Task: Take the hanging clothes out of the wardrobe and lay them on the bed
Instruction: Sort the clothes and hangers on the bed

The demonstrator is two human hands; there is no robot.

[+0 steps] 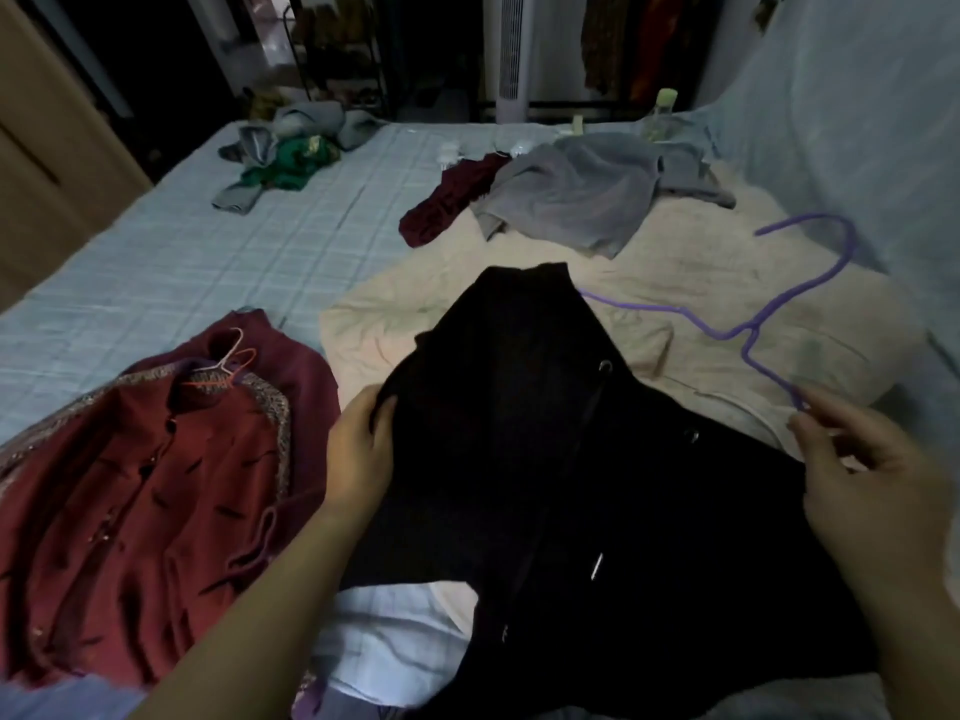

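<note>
Bed [218, 262] fills the view, pale checked sheet, with a cream blanket [701, 283] rumpled over its right half. Black garment [571, 459], hoodie-like with metal eyelets and a cord tip, is spread on the near part of the blanket, hood end pointing away, lower part hanging toward the camera. Red shirt [130, 485] lies flat on the near left of the bed, just beside the black one, on its own pink and orange hangers [228, 366]. Further back are a grey top [571, 200] overlapping a maroon piece [447, 205], and a green-and-grey heap [280, 163] at the far left. More clothes [623, 44] hang in the dark at the back. Left hand [358, 454] grips the black garment's left edge, thumb on top, fingers curled under the cloth. Right hand [883, 485] is loosely curled and pinches the near end of a purple hanger [753, 330]; the hanger looks out of the garment, its far arm running to the hood, hook pointing away. Handling guess: the black cloth is soft, thick and floppy, moderately heavy, not slippery or fragile; take it at the shoulders or side seams and tug flat, not by the cord. The hanger is thin, light and bendy, so hold it at the neck.
</note>
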